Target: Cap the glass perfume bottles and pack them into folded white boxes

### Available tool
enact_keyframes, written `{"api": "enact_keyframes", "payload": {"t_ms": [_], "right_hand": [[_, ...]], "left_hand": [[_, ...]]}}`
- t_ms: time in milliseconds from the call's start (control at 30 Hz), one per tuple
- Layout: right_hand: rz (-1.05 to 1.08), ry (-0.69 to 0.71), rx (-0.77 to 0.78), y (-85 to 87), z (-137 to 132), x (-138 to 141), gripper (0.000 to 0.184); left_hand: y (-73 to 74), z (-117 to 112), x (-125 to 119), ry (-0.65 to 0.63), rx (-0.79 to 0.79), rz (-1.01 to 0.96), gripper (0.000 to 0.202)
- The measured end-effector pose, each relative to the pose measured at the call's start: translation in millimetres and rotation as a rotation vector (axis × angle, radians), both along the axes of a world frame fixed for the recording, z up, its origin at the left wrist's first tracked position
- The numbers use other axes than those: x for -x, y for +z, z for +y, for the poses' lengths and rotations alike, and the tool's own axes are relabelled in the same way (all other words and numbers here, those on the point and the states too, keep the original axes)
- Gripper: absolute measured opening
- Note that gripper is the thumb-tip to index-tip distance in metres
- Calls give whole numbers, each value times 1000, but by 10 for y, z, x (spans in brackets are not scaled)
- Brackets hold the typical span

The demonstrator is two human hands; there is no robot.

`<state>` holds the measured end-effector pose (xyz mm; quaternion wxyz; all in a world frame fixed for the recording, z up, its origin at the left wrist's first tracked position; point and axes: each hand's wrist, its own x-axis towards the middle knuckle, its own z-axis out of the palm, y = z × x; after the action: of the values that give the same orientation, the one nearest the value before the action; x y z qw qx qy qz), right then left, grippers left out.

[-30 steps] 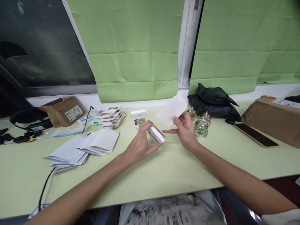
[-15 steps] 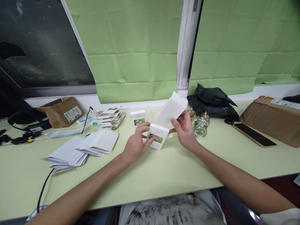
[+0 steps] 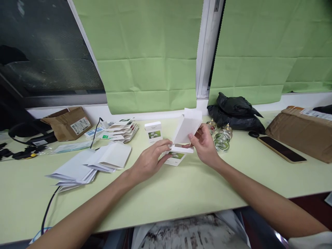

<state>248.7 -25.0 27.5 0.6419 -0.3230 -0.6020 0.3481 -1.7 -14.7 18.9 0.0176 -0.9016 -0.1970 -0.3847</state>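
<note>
Low over the table, my left hand (image 3: 153,157) grips a small white carton (image 3: 176,158) with a green picture on its front. The carton's top flap is tilted forward, so its mouth faces up. My right hand (image 3: 203,143) pinches a folded white paper sleeve (image 3: 187,128) between thumb and fingers. The sleeve's lower end is at the carton's mouth; whether it is inside, I cannot tell. Behind my left hand stands a second white carton (image 3: 153,132) with a similar picture. Folded white papers (image 3: 77,167) lie in a loose pile to the left.
Flattened printed cartons (image 3: 123,130) are stacked at the back left, near an open brown box (image 3: 66,125). On the right are glass ornaments (image 3: 222,138), black plastic bags (image 3: 234,112), a phone (image 3: 281,149) and a large brown parcel (image 3: 302,133). A black cable (image 3: 49,209) crosses the left side.
The carton's flap has opened and tipped forward. My right hand has brought the paper sleeve down and left to the carton's mouth. My left hand has shifted slightly on the carton.
</note>
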Motion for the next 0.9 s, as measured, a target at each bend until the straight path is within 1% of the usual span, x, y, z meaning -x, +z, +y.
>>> {"api": "enact_keyframes", "payload": {"t_ms": [67, 200, 300, 367, 433, 500, 567, 667, 800, 900], "right_hand": [[9, 0, -12, -6, 1, 1, 37], [32, -37, -47, -10, 23, -20, 35], [36, -42, -36, -17, 50, -47, 35], [39, -27, -34, -22, 61, -57, 34], [34, -18, -43, -27, 64, -59, 34], [20, -8, -39, -30, 58, -58, 34], [-8, 14, -22, -31, 47, -60, 35], [-68, 60, -15, -26, 24, -79, 35], [-144, 67, -69, 3, -21, -129, 32], [-214, 39, -115, 19, -64, -160, 29]], "left_hand": [[27, 5, 22, -19, 6, 42, 38], [131, -17, 50, -4, 37, 97, 37], [197, -40, 58, 2, 2, 119, 39], [205, -50, 60, 9, -28, 121, 39], [172, -52, 60, 23, -55, 88, 37], [102, -42, 59, 28, -59, 29, 33], [16, -24, 56, 7, -52, -30, 31], [-93, 1, 52, -22, -56, -81, 33], [-159, -4, 50, -44, -102, -80, 38], [-183, -26, 47, -22, -153, -41, 38]]}}
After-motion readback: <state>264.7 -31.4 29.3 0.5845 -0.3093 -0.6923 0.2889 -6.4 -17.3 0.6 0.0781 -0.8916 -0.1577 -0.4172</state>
